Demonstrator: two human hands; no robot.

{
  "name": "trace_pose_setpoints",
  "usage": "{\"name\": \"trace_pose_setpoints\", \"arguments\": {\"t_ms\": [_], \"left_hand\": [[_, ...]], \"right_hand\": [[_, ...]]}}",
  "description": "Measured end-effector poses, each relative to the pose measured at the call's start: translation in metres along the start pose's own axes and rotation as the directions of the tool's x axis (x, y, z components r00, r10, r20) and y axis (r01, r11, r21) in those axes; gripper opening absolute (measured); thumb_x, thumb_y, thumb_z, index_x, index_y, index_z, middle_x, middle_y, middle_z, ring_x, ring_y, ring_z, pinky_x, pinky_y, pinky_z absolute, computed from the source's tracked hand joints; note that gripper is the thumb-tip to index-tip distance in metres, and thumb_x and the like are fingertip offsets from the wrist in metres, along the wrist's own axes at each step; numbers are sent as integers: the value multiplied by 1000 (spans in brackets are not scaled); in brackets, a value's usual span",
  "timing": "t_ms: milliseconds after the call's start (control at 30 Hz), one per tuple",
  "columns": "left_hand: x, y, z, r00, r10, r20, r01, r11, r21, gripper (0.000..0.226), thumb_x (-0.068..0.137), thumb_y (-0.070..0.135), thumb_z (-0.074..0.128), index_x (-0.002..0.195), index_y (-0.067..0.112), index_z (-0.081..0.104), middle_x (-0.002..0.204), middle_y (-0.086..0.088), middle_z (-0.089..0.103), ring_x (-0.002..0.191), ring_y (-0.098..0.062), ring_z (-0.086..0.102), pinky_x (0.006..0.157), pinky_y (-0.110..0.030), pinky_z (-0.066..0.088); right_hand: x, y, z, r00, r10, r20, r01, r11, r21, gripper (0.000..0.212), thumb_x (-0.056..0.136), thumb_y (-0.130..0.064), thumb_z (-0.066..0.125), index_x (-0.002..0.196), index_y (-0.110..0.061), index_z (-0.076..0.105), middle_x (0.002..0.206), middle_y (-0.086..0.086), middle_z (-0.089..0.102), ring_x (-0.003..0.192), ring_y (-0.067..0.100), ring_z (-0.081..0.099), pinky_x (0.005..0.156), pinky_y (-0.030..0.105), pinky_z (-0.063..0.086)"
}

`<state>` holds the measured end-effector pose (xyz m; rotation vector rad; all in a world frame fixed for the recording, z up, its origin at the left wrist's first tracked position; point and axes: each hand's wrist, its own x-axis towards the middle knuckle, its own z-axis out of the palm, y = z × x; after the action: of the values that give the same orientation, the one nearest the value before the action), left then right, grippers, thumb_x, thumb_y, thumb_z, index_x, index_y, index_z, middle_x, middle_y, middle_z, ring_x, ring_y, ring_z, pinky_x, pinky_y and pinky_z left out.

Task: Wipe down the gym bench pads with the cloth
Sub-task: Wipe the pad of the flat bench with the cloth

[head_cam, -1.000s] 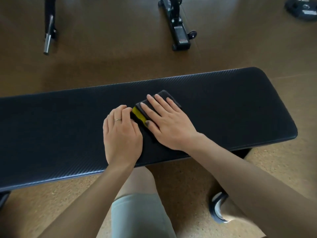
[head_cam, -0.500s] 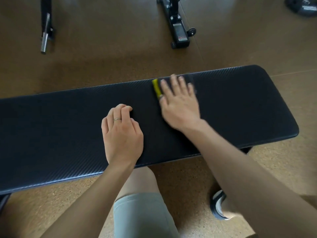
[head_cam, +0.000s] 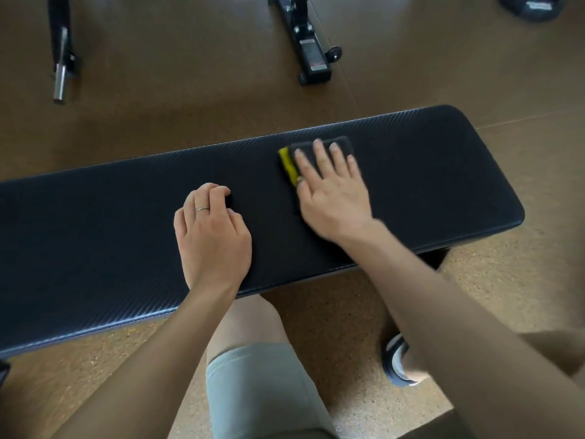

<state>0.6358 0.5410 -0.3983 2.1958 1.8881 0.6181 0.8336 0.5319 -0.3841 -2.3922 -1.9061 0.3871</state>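
A long black textured bench pad (head_cam: 427,172) runs across the view from left to right. On its far half lies a folded dark cloth (head_cam: 340,144) with a yellow edge. My right hand (head_cam: 332,194) lies flat on the cloth, fingers straight and spread, pressing it to the pad. My left hand (head_cam: 212,232) rests on the pad to the left of the cloth, its fingers curled under and holding nothing, with a ring on one finger.
Beyond the bench on the brown floor stand a black machine base with a small wheel (head_cam: 311,58) and a bar with a steel end (head_cam: 60,74). A dark weight plate (head_cam: 535,7) lies at the far right. My knee and a shoe (head_cam: 397,359) are below the bench.
My right hand slid the cloth away from my left hand, toward the pad's far edge and to the right, then drew back slightly. My left hand stayed in place.
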Motion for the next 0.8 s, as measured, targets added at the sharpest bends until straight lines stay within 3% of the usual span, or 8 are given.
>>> {"name": "trace_pose_setpoints", "arguments": {"t_ms": [133, 267, 333, 433, 533, 667, 733, 800], "left_hand": [[-1, 2, -2, 1000, -1, -7, 1, 1000, -15, 31, 103, 16, 41, 128, 14, 59, 138, -3, 57, 134, -23, 46, 117, -41, 31], [-1, 1, -5, 1000, -23, 17, 24, 997, -68, 34, 105, 16, 39, 132, 15, 60, 143, -1, 55, 138, -21, 44, 121, -38, 25], [-3, 0, -6, 999, -17, 28, 19, 997, -78, 36, 106, 17, 37, 135, 15, 59, 147, -1, 54, 140, -21, 43, 124, -39, 26], [-6, 1, -4, 999, -4, 32, 5, 999, -54, 38, 107, 21, 37, 138, 13, 56, 150, -3, 52, 142, -23, 42, 125, -41, 26], [-7, 4, -2, 999, 4, 36, -3, 1000, -28, 37, 107, 22, 38, 139, 12, 54, 150, -5, 50, 142, -26, 41, 125, -44, 26], [-7, 3, -2, 998, 21, 67, -21, 1000, -11, 38, 107, 22, 40, 140, 9, 52, 151, -8, 49, 143, -28, 40, 125, -45, 25], [-7, 5, -4, 996, 29, 88, -33, 999, 41, 40, 107, 24, 42, 141, 7, 51, 152, -13, 48, 144, -32, 39, 126, -48, 23], [-7, 15, -7, 993, 77, 91, -85, 992, 96, 42, 106, 27, 44, 141, 5, 51, 149, -17, 48, 142, -35, 41, 126, -52, 21]], "right_hand": [[-96, -27, 27, 988, -150, -48, 150, 989, 1, 55, 110, -44, 19, 164, -37, 14, 173, 0, 5, 159, 23, -2, 129, 47, 0], [-111, 1, 28, 981, -184, -60, 181, 981, -63, 52, 110, -48, 16, 162, -42, 17, 173, -4, 8, 159, 18, 0, 129, 45, 3], [-106, 39, 19, 988, -116, -101, 104, 987, -119, 54, 109, -48, 10, 162, -42, 19, 172, -4, 12, 159, 17, 5, 129, 46, 6], [-106, 89, 9, 985, 97, -145, -114, 988, -109, 55, 108, -50, 2, 162, -43, 10, 173, -6, 6, 159, 15, -2, 129, 44, 1], [-110, 54, 21, 954, 208, -216, -211, 977, 6, 56, 109, -47, 9, 163, -37, 15, 173, -3, 7, 159, 18, -3, 129, 46, 0], [-130, -28, 47, 984, -29, -175, 29, 1000, -2, 53, 110, -41, 23, 162, -33, 24, 172, 2, 15, 159, 25, 5, 128, 50, 6], [-133, -24, 45, 976, -159, -147, 155, 987, -36, 52, 110, -41, 26, 162, -34, 26, 171, 2, 18, 159, 25, 8, 128, 50, 8], [-131, 12, 35, 972, -161, -170, 150, 986, -76, 51, 110, -42, 28, 160, -35, 30, 170, 2, 22, 158, 23, 14, 128, 49, 10]]}}
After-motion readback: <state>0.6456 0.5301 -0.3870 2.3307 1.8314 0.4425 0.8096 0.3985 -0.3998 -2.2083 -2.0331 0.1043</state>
